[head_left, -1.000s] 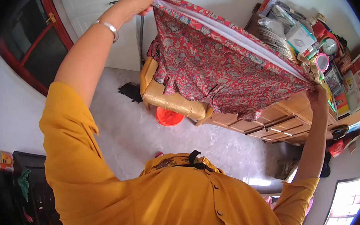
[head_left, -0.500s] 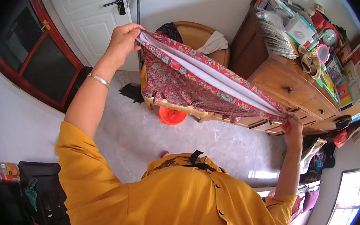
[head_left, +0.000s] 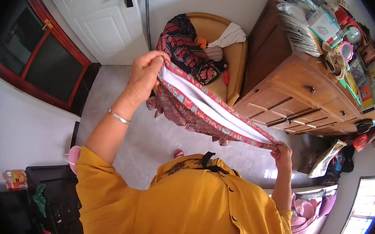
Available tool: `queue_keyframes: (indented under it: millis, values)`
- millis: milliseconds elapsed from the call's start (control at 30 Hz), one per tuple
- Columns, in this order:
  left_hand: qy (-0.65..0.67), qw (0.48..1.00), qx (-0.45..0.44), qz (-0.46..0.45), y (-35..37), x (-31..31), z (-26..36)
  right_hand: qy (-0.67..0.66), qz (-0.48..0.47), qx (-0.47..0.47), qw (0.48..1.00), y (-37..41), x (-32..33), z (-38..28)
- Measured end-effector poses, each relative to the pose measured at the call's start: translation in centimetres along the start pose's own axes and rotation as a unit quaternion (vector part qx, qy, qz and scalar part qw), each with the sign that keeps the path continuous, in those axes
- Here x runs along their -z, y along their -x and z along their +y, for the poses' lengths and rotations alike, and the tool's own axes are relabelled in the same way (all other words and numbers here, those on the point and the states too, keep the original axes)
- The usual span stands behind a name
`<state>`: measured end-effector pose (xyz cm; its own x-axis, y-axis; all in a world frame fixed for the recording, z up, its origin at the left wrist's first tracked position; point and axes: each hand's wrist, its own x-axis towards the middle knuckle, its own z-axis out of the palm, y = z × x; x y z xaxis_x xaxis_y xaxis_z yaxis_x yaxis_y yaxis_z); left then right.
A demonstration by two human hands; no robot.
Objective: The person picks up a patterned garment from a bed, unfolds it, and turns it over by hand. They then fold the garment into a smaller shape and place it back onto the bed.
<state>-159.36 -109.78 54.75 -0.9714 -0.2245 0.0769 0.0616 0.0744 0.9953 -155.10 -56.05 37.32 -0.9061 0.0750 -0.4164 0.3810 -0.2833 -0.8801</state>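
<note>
Left hand (head_left: 144, 74), bangle on wrist, pinches one corner of red patterned cloth (head_left: 196, 112); right hand (head_left: 281, 152) clenched on opposite corner, lower and nearer body. Cloth stretched taut between both hands, white lining up, loose folds hanging below. Beyond: tan armchair (head_left: 232, 65) heaped with clothes; wooden dresser (head_left: 291, 95) at right.

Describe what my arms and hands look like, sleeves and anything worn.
The left sleeve and right sleeve are mustard-yellow cloth, ending near the elbow. A thin silver bangle circles the left wrist. The left hand and right hand are ungloved.
</note>
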Motion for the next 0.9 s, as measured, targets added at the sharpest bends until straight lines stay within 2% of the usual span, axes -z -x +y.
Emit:
queue_keyframes:
  millis: [33,167,267,300,400,467,533,600,700,833,900]
  values:
    - [0.026,1.000,0.008,-0.013,0.7,-0.4,-0.4,0.062,0.031,-0.022,0.997,0.3,-0.3,0.7]
    - [0.161,0.984,0.006,-0.075,3.3,-2.8,-1.8,0.195,0.028,-0.008,0.980,0.8,-2.0,2.3]
    - [0.267,0.958,0.024,-0.104,5.3,-5.1,-2.6,0.174,-0.010,0.123,0.977,0.6,-4.2,3.7]
    - [0.296,0.947,0.031,-0.118,5.8,-6.0,-2.9,0.152,-0.055,0.139,0.977,1.2,-6.1,2.8]
    - [0.322,0.936,0.036,-0.134,7.1,-7.9,-3.2,0.101,-0.125,0.087,0.983,2.9,-11.4,0.1]
    - [0.313,0.938,0.042,-0.140,7.5,-8.7,-3.3,0.042,-0.147,0.017,0.988,3.9,-15.1,-2.0]
    - [0.271,0.951,0.037,-0.146,7.8,-9.2,-3.2,0.117,-0.192,0.056,0.973,4.5,-18.2,-3.5]
    - [0.193,0.969,0.021,-0.152,8.0,-9.4,-2.8,0.130,-0.243,0.113,0.955,5.4,-21.0,-4.8]
    - [0.158,0.976,0.012,-0.152,8.4,-10.4,-1.6,0.108,-0.340,0.090,0.930,6.8,-23.8,-6.5]
    - [0.137,0.981,0.007,-0.137,8.5,-10.6,-2.5,0.143,-0.356,0.087,0.919,6.6,-24.4,-5.1]
    - [0.130,0.981,0.012,-0.141,8.6,-10.4,-2.7,0.078,-0.343,0.036,0.936,6.2,-24.2,-4.4]
